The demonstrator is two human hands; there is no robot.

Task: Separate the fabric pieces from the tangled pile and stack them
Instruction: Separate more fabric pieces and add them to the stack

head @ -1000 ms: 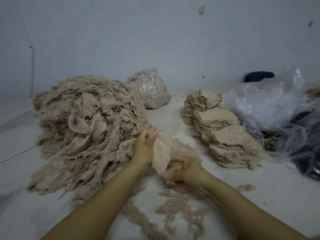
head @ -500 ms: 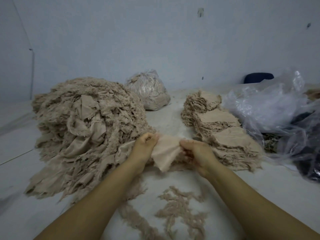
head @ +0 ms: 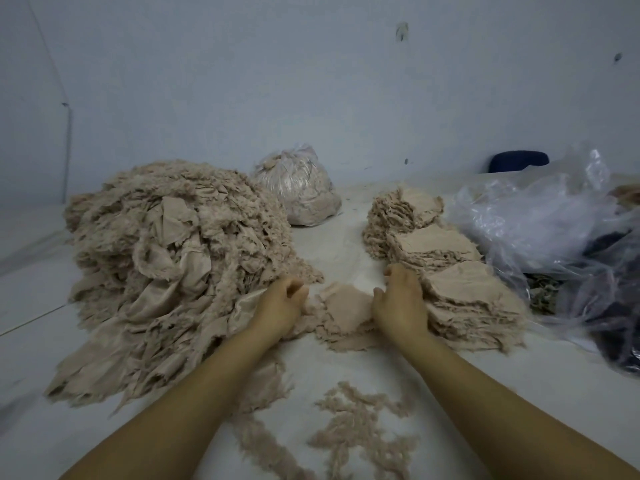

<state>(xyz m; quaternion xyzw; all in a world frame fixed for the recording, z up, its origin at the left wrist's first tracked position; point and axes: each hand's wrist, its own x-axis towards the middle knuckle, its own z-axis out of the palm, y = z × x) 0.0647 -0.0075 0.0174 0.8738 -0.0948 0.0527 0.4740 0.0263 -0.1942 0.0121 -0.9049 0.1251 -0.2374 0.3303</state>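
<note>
Tangled pile (head: 173,254): big frayed beige fabric heap, left of centre on the pale desk (head: 346,368).
Loose piece (head: 346,306): flat, ragged-edged, lying between both hands.
Left hand (head: 282,306): fingers curled in at the pile's edge; can't tell if it pinches cloth.
Right hand (head: 400,303): fingers straight, resting against the neat stacks (head: 450,271), right of centre.
Fluffy scraps (head: 360,427): bottom centre.

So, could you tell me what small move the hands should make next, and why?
Probably reach the left hand back into the tangled pile for another piece. The separated piece already lies flat on a small low stack between the hands, with the right hand resting beside it against the tall stacks, and the left fingers hold nothing clearly.
</note>
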